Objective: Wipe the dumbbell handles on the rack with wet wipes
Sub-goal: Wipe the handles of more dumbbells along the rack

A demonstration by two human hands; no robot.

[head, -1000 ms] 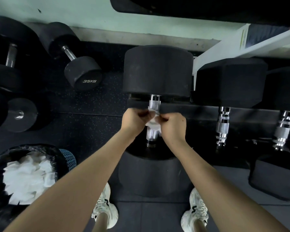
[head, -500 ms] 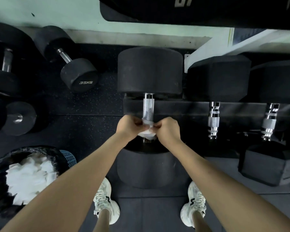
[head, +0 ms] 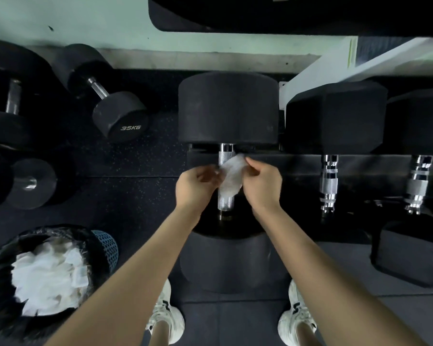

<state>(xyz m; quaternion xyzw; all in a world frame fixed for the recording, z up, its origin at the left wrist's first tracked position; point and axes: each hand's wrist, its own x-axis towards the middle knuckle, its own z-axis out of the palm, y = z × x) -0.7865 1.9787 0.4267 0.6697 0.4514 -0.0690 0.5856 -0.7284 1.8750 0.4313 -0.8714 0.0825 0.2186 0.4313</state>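
Gym rack, mid-wipe: wet wipe (head: 231,174) draped over knurled handle (head: 225,203) of round-headed dumbbell (head: 227,108) resting on rack (head: 297,167). Left hand (head: 198,187), blurred, and right hand (head: 262,187) each pinch wipe edge, either side of bar. Half second ago wipe sat bunched at near end; now slid toward far head, spread looser. Likely back-and-forth stroke; neighbouring handles (head: 329,182) probably still to do.
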